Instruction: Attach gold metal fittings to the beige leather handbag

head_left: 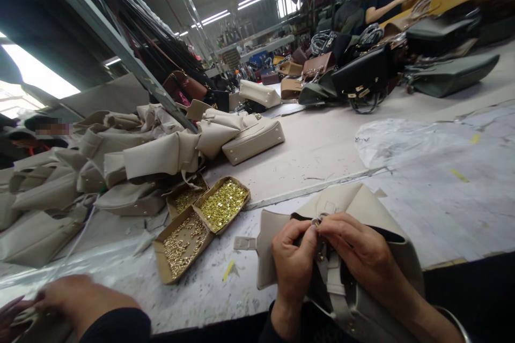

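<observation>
A beige handbag [374, 203] lies open at the table's front edge, with its flap spread to the left and a strap hanging down its front. My left hand [295, 257] and my right hand [358, 246] meet over its opening, fingertips pinched together around a small metal piece [316, 222] at the end of a strap. Both hands are closed on this piece, which the fingers partly cover. Left of the bag are cardboard trays: one with shiny gold pieces [222, 204], one with small round studs [183, 241].
Beige bags [153, 155] are piled at the left. Another person's hand [72, 300] works at the lower left. Black, brown and green bags [362, 75] lie at the back, where a person [386, 0] sits. Clear plastic [390, 142] lies at the right.
</observation>
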Demonstrator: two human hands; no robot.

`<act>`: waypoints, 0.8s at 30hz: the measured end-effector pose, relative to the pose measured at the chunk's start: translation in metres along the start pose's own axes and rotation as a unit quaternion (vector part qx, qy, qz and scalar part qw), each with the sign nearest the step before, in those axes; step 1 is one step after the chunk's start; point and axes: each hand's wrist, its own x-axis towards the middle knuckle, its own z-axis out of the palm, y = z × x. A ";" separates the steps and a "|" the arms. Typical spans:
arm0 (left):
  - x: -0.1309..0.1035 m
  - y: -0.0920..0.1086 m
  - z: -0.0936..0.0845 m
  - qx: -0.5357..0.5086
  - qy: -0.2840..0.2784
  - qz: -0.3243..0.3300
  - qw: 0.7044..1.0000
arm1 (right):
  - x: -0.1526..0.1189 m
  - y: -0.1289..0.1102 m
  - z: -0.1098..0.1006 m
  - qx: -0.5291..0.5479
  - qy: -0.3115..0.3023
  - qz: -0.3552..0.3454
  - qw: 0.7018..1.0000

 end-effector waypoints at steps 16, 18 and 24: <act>-0.003 -0.002 -0.001 -0.022 0.002 0.036 0.999 | 0.009 -0.009 -0.004 0.033 0.003 0.076 0.997; -0.002 -0.003 -0.001 -0.023 0.003 0.047 0.999 | 0.009 -0.009 -0.003 0.037 0.004 0.100 0.994; -0.004 -0.004 -0.002 -0.024 -0.015 0.076 0.997 | 0.011 -0.011 -0.007 0.041 -0.004 0.152 0.988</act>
